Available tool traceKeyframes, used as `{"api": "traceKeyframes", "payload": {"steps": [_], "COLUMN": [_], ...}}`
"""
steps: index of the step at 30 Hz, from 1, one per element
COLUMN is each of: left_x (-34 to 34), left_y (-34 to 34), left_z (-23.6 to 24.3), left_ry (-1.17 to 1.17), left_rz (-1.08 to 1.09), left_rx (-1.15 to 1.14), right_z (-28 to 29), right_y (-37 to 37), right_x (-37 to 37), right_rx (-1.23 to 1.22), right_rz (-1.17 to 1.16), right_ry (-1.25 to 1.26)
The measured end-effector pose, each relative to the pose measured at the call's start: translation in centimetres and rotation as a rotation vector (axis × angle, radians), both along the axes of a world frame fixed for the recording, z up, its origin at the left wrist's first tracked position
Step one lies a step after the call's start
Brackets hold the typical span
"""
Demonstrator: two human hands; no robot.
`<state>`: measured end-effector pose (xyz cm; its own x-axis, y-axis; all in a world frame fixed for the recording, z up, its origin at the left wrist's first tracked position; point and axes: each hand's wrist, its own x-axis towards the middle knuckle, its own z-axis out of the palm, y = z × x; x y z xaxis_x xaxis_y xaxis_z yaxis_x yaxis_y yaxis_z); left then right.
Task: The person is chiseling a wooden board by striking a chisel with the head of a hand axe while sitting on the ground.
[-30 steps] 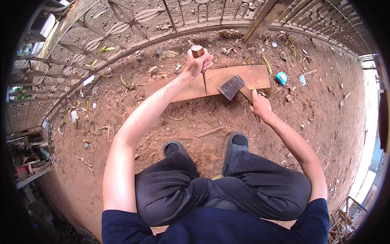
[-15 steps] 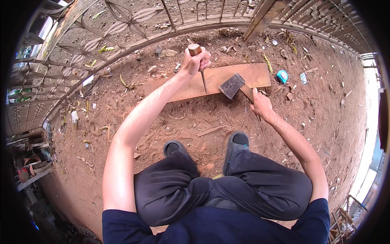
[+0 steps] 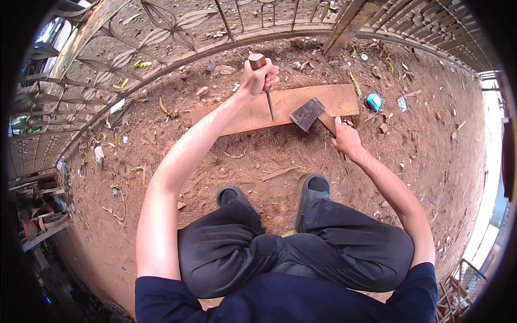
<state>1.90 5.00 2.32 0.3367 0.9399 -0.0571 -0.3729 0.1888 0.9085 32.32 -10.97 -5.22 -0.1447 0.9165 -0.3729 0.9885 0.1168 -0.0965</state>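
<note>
A navy short-sleeved top, loose dark trousers — charcoal, perhaps — and grey slip-on sandals are worn.

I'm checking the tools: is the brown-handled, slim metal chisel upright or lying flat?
Upright, slightly tilted: the left hand grips the chisel, wooden handle up, blade down over the brown wooden board.

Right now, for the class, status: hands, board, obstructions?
Left grip: pointed tool, tip down over board. Right grip: hatchet, head partly hiding board. Tape measure beside board's right end.
</note>
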Motion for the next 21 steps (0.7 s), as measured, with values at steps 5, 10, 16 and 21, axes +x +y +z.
{"api": "traceKeyframes", "payload": {"steps": [5, 10, 16, 21], "left_x": [-0.08, -0.30, -0.19, -0.31], "left_y": [-0.24, 0.11, -0.12, 0.03], "left_z": [-0.46, -0.77, -0.97, -1.02], "left_ry": [-0.009, -0.028, -0.019, -0.037], "left_rz": [-0.020, 0.005, -0.014, -0.024], "left_rx": [-0.011, 0.004, 0.024, 0.007], "right_z": [0.10, 0.09, 0.08, -0.22], "right_y": [-0.08, 0.03, -0.02, 0.02], "right_x": [0.03, 0.10, 0.12, 0.31], "right_rx": [0.022, -0.011, -0.016, -0.010], "right_rz": [0.005, 0.000, 0.001, 0.009], "right_ry": [-0.004, 0.017, 0.013, 0.019]}}
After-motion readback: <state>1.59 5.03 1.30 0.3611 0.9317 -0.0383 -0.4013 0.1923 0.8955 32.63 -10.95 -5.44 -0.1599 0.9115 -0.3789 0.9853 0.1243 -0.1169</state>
